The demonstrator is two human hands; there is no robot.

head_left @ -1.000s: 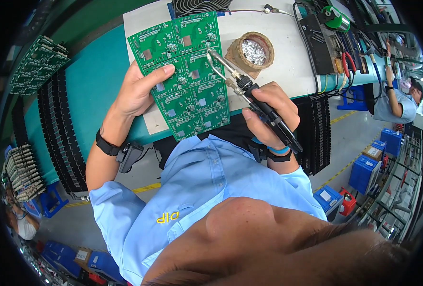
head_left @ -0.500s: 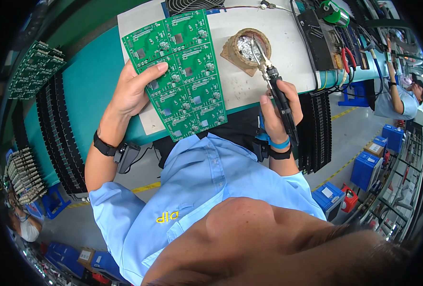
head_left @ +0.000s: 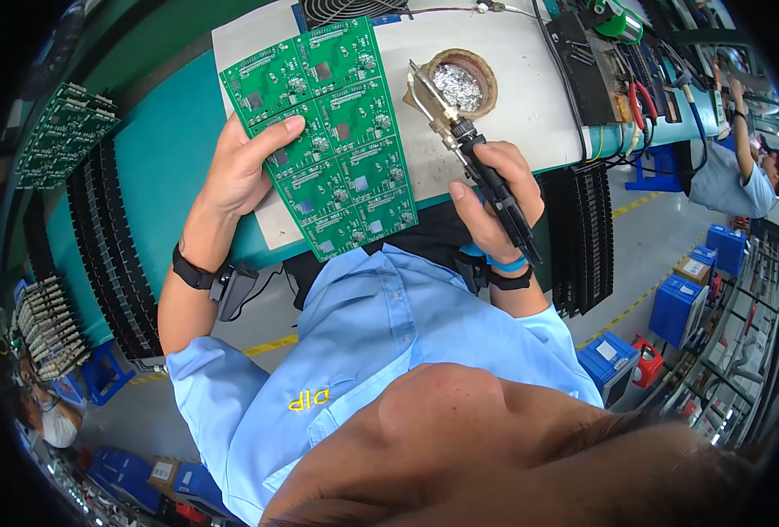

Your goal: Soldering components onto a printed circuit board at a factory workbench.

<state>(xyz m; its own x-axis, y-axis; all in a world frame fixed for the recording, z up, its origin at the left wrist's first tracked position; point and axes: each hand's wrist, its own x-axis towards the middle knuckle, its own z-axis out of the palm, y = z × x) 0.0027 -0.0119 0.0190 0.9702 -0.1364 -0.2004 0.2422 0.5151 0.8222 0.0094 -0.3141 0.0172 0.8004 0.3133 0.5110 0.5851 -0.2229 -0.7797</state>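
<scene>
Green circuit panel point(head_left: 335, 154): likely light, stiff, fragile; hold by edges. Left hand point(head_left: 242, 176) clasps it; right hand point(head_left: 523, 190) grips, seemingly, soldering tweezers point(head_left: 481, 165).

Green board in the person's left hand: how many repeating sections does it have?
8 on the green board: two side-by-side columns of four. The thumb of the left hand partly covers the left column's second from the top; none is fully hidden.

A grey floor point(head_left: 649, 250) with yellow lines point(head_left: 271, 345) separates the green-topped workbench point(head_left: 157, 149) from blue bins point(head_left: 678, 312).
</scene>
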